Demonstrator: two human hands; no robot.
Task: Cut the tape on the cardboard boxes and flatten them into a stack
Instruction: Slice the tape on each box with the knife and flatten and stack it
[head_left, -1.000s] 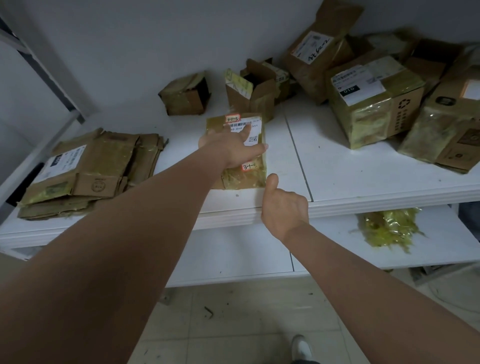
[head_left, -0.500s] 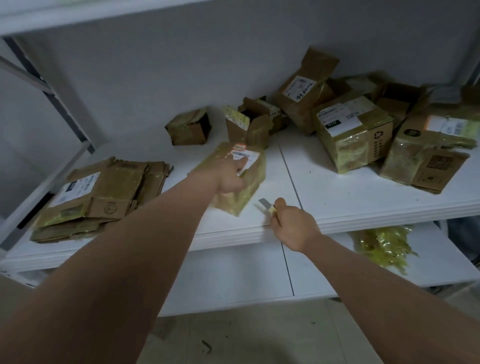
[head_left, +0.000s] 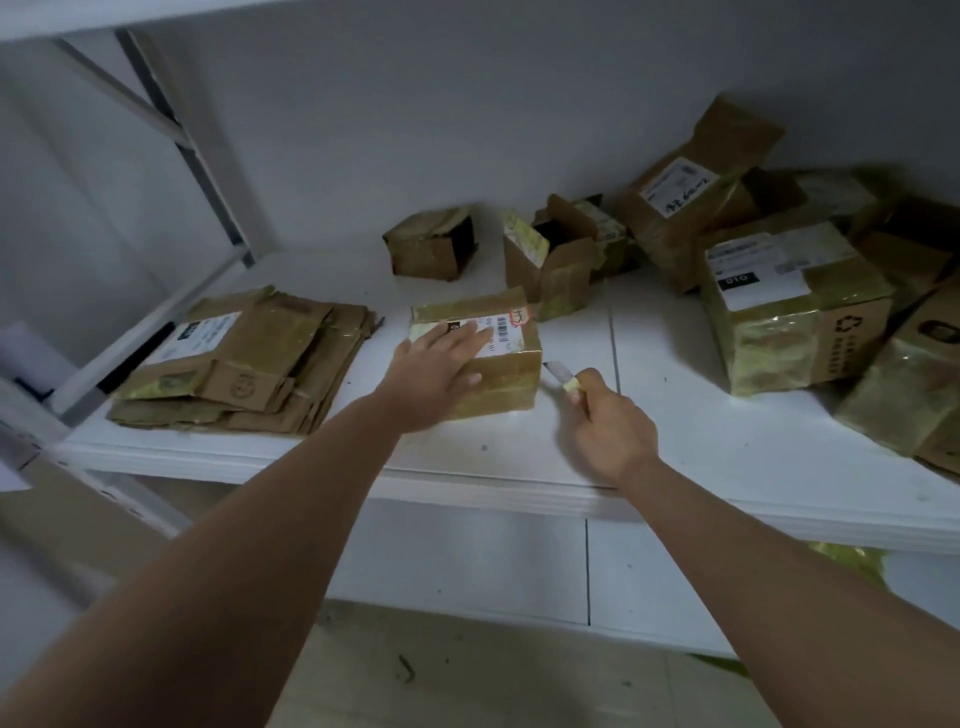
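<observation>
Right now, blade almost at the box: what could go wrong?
1. The left hand lies flat on the taped box, its thumb on the near side. If the knife in the right hand slips leftward, it may reach that thumb.
2. Only a flat palm steadies the box, no grip, so a push from the blade could slide it toward the flattened stack.

View: head, single wide-angle camera, worn on the person's head. Facing: forward and steeply down onto a white shelf (head_left: 675, 447) against a grey wall (head_left: 467, 130). Range: close, within arm's reach; both forearms enter from 6 o'clock. Frame limits: shelf upright (head_left: 176, 140) at 10 o'clock, floor (head_left: 467, 680) at 6 o'clock. Edges bowed by the lens. Shared coverage: not applicable, one view.
</observation>
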